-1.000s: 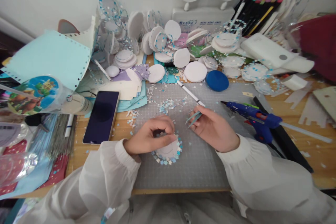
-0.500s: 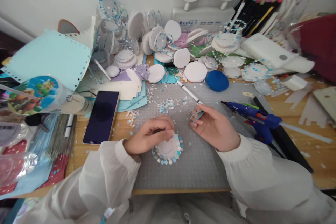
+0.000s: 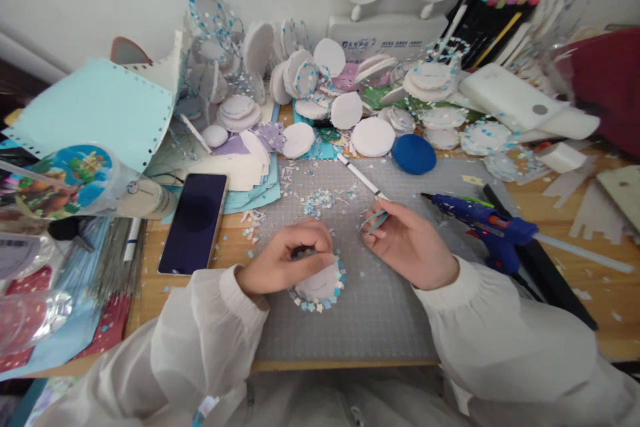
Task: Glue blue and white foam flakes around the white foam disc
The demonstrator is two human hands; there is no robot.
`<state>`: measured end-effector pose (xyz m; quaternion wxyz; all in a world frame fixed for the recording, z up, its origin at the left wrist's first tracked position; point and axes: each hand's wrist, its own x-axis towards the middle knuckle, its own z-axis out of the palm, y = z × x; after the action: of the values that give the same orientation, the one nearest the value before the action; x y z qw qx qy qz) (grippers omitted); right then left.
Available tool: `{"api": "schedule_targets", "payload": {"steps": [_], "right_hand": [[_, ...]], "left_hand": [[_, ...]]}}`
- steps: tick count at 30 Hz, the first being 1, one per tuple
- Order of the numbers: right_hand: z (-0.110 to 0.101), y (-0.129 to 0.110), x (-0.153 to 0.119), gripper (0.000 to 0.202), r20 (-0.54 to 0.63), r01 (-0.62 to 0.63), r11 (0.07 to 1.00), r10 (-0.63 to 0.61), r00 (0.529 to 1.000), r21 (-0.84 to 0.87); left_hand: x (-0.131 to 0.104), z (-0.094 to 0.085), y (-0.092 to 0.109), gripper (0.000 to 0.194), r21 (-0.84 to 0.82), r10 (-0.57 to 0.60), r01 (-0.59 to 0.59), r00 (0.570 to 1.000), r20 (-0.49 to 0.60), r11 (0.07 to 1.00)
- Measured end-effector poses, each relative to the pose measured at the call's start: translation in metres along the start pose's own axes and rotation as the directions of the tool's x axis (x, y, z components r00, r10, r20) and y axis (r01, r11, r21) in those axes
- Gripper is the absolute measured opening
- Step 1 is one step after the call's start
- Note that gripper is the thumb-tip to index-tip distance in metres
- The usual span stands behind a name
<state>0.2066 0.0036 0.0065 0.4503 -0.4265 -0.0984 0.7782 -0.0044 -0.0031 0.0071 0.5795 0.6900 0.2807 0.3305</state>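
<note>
My left hand is closed with thumb and forefinger pinched at the upper edge of a white paper disc ringed with small blue and white flowers. The hand covers the disc's upper left part. To the right, my right hand is closed around grey-green tweezers, whose tips point left with nothing visible between them. Small loose paper flowers lie in a pile beyond the two hands. A white pen lies just past my right fingers.
Under my hands is a grey cutting mat. A blue glue gun with a glue stick lies at right, near a dark blue disc. At left are a phone and a tipped plastic cup. White discs crowd the back.
The flower-edged disc has shifted slightly left and up in my left hand, and the thumb sits a little differently. My right hand with the tweezers has barely moved.
</note>
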Motion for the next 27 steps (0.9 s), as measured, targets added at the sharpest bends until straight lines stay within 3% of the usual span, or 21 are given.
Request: {"api": "schedule_targets", "payload": {"steps": [5, 11, 27], "right_hand": [[0.002, 0.004, -0.005, 0.022, 0.068, 0.096, 0.988, -0.089, 0.994, -0.123], [0.003, 0.006, -0.016, 0.020, 0.187, 0.314, 0.886, -0.263, 0.946, -0.341], [0.005, 0.009, -0.017, 0.020, 0.196, 0.317, 0.889, -0.264, 0.944, -0.331]], "left_hand": [[-0.001, -0.002, -0.001, 0.035, -0.053, -0.019, 0.020, 0.999, 0.029, 0.998], [-0.001, -0.002, 0.000, 0.036, -0.032, -0.024, 0.025, 0.999, 0.028, 0.999], [0.000, -0.001, -0.002, 0.026, 0.036, 0.031, -0.033, 0.999, 0.038, 0.999]]}}
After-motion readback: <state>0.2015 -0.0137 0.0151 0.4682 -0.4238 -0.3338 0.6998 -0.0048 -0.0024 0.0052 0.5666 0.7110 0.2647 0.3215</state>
